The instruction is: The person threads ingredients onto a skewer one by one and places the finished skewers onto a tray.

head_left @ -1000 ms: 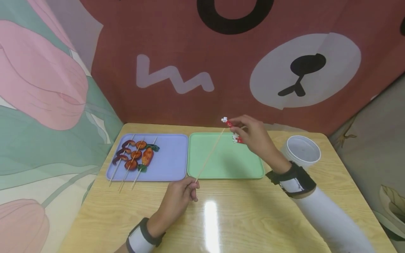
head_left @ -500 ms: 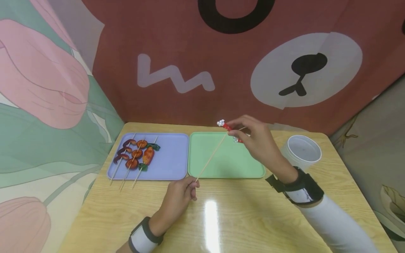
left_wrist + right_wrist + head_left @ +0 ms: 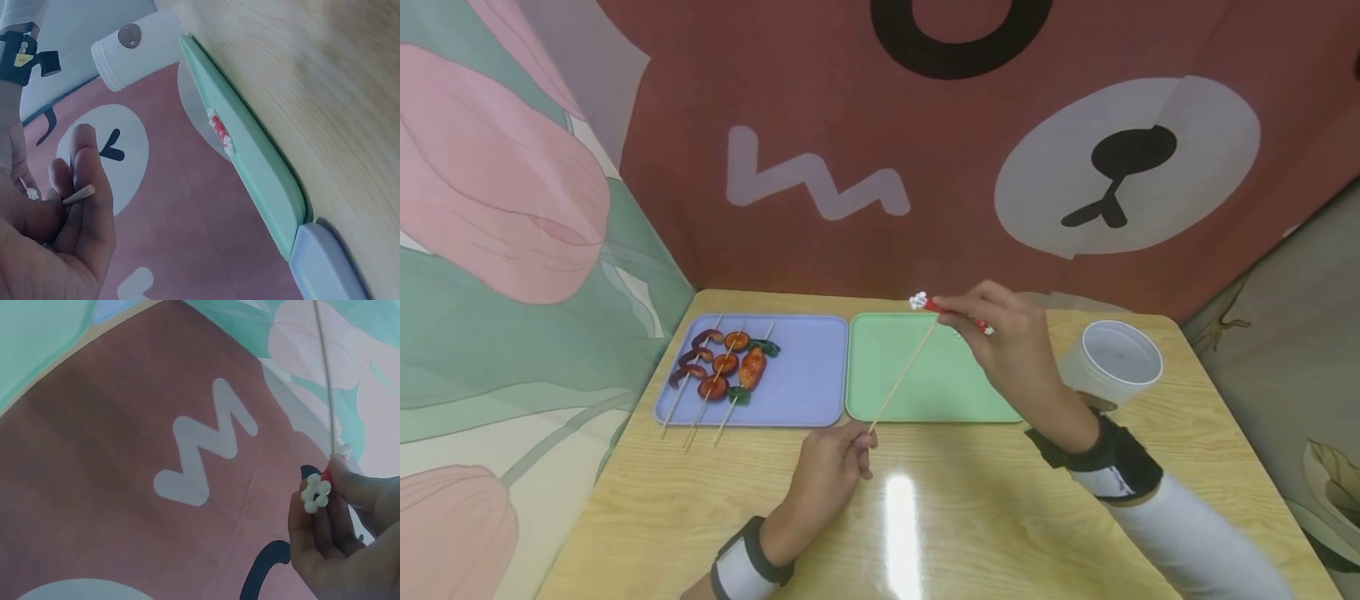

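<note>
A bare skewer [image 3: 904,372] meets a red-and-white food piece [image 3: 934,306] above the green tray [image 3: 925,392].

The left hand [image 3: 831,467] pinches the skewer's lower end over the counter [image 3: 925,517], fingers curled round the stick; the right hand [image 3: 1007,342] pinches the food piece at the skewer's tip (whether the stick has entered it cannot be told). A second red-and-white piece [image 3: 220,131] lies on the green tray. Three loaded skewers [image 3: 718,375] rest on the purple tray [image 3: 805,383]; a white cup [image 3: 1116,358] stands to the right.
</note>
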Demonstrator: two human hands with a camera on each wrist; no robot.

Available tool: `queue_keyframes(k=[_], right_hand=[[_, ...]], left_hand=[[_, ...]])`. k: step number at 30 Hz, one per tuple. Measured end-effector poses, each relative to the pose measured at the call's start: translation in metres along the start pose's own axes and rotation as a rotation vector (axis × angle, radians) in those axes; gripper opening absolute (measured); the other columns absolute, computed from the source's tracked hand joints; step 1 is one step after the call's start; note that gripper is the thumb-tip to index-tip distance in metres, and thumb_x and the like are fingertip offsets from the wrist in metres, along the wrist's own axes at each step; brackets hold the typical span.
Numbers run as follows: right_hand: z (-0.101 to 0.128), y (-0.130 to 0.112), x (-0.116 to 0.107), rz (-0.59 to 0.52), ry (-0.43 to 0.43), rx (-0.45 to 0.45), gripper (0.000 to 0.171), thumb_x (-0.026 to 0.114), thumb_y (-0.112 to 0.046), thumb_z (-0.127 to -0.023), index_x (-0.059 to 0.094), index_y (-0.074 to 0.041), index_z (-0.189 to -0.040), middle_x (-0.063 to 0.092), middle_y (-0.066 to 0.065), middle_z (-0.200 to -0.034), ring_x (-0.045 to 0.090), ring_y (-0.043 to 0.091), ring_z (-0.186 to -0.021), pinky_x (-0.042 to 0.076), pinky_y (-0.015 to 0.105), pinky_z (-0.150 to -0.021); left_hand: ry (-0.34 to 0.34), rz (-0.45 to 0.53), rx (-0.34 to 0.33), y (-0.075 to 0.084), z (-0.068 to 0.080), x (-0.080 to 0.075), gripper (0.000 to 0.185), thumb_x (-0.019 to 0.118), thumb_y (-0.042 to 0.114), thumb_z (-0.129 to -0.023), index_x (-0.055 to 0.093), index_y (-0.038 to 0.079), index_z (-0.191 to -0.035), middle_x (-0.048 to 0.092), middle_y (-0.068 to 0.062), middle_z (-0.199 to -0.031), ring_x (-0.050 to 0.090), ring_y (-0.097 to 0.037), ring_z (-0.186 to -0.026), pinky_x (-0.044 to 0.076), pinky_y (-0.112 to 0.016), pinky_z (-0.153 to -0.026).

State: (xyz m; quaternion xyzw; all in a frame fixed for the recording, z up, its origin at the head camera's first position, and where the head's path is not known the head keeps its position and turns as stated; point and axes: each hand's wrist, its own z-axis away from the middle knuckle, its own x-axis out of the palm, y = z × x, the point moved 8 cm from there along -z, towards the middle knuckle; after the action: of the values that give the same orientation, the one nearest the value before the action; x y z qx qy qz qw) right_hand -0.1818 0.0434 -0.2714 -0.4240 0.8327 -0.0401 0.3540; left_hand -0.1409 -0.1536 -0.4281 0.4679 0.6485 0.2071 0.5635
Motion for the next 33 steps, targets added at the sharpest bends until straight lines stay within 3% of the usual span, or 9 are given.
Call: queue_keyframes(k=[5,11,19,23,28,33], right_hand=[[0.000,-0.004,-0.002,-0.010,0.029,0.003,0.029,0.087,-0.003,-0.077,0.081,-0.008,-0.105,0.067,0.003,-0.077,0.054,0.008,-0.063,0.035,0.012,-0.053],[-0.001,-0.005,-0.006,-0.111,0.091,0.028,0.031,0.088,0.002,-0.073,0.082,-0.007,-0.102,0.065,0.003,-0.073,0.052,0.007,-0.065,0.035,0.014,-0.055],[-0.004,0.000,-0.009,-0.232,0.097,0.111,0.028,0.089,0.000,-0.073,0.082,-0.008,-0.099,0.075,0.002,-0.085,0.065,0.006,-0.082,0.052,0.013,-0.069],[-0.005,-0.003,-0.008,-0.226,0.088,0.095,0.030,0.089,0.003,-0.072,0.082,-0.007,-0.099,0.076,0.003,-0.086,0.066,0.006,-0.083,0.053,0.016,-0.068],[-0.003,-0.008,-0.005,-0.191,0.113,0.070,0.030,0.089,0.004,-0.072,0.082,-0.007,-0.099,0.075,0.004,-0.083,0.064,0.007,-0.076,0.044,0.015,-0.058],[0.004,-0.018,0.008,-0.127,0.118,-0.007,0.030,0.088,0.004,-0.073,0.082,-0.008,-0.100,0.071,0.003,-0.079,0.061,0.010,-0.068,0.041,0.013,-0.057]], left_hand=[[0.055,-0.004,0.042,0.006,0.003,-0.003,0.011,0.069,-0.007,-0.091,0.071,0.000,-0.082,0.061,0.000,-0.058,0.060,-0.004,-0.049,0.052,-0.010,-0.047],[0.093,0.002,0.070,0.008,0.003,-0.008,0.014,0.070,-0.011,-0.088,0.071,0.001,-0.080,0.062,0.000,-0.058,0.060,-0.003,-0.048,0.052,-0.009,-0.046],[0.133,-0.035,0.097,0.013,0.001,-0.017,0.012,0.071,-0.013,-0.085,0.072,-0.001,-0.083,0.065,-0.004,-0.060,0.059,-0.002,-0.050,0.051,-0.007,-0.046],[0.123,-0.023,0.103,0.014,-0.001,-0.016,0.011,0.071,-0.012,-0.086,0.072,-0.002,-0.084,0.065,-0.004,-0.061,0.060,-0.002,-0.050,0.052,-0.008,-0.047],[0.125,-0.035,0.128,0.019,-0.003,-0.015,0.009,0.071,-0.012,-0.086,0.072,-0.003,-0.083,0.066,-0.005,-0.062,0.060,-0.002,-0.050,0.051,-0.006,-0.047],[0.152,-0.053,0.110,0.021,-0.005,-0.020,0.013,0.071,-0.014,-0.086,0.073,-0.002,-0.082,0.069,-0.008,-0.064,0.059,-0.001,-0.047,0.050,-0.005,-0.046]])
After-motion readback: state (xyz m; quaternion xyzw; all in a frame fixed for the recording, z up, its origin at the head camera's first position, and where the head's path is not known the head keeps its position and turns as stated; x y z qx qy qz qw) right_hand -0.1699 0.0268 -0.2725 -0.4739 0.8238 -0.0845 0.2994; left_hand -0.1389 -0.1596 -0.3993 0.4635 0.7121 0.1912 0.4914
